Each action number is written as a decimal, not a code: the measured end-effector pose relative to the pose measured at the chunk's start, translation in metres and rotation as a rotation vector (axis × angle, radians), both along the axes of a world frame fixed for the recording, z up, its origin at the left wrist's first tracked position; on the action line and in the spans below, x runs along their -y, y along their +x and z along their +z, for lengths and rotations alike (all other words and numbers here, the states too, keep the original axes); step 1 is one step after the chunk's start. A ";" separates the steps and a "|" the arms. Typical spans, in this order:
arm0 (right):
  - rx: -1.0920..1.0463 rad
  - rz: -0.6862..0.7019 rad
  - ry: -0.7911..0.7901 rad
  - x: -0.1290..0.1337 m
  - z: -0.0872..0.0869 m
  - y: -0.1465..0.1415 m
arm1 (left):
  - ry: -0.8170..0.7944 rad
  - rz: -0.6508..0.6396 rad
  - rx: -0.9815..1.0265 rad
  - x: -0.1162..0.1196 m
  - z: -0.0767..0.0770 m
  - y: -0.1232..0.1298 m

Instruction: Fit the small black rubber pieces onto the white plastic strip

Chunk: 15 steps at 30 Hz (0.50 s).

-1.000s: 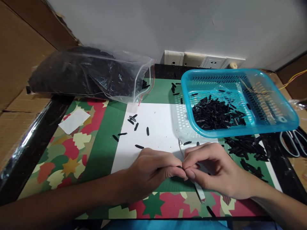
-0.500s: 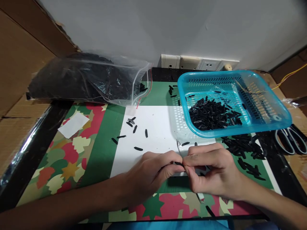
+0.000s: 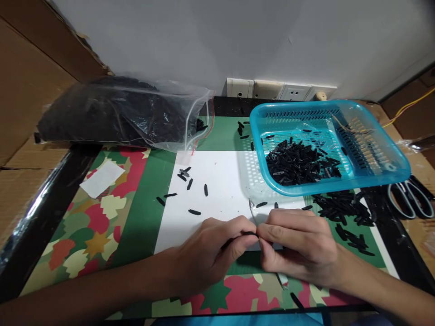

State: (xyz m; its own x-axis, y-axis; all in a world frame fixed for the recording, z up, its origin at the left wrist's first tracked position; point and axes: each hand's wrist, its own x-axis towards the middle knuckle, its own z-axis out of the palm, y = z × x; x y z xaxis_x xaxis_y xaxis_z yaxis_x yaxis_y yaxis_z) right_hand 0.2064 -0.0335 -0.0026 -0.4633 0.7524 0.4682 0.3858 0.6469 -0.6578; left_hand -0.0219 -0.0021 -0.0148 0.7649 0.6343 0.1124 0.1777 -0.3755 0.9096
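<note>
Both hands meet near the front of the white sheet. My left hand pinches a small, narrow black piece between thumb and forefinger. At the piece's right end, my right hand has its thumb and forefinger pressed together; part of the piece is hidden by these fingers. What appears to be a craft knife passes beneath my right hand, its pointed tip showing beyond the fingers and a pale end below them. Several loose black pieces lie on the sheet.
A blue plastic basket holds many black pieces, with a heap of pieces in front of it. Scissors lie at the right. A zip bag of black material lies back left, near a white paper scrap.
My right hand has turned slightly, its thumb shifting left and its fingers closing in. More of the black piece shows between the hands. The view has moved slightly.
</note>
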 end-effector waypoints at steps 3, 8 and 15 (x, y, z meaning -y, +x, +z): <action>-0.018 -0.025 0.032 0.001 0.000 -0.002 | -0.061 -0.001 -0.006 -0.002 0.004 0.000; 0.023 -0.046 0.060 0.002 0.003 -0.002 | -0.048 -0.059 -0.003 -0.004 0.005 -0.003; -0.050 -0.033 0.034 0.002 0.000 0.003 | 0.131 -0.121 0.099 -0.002 0.000 -0.005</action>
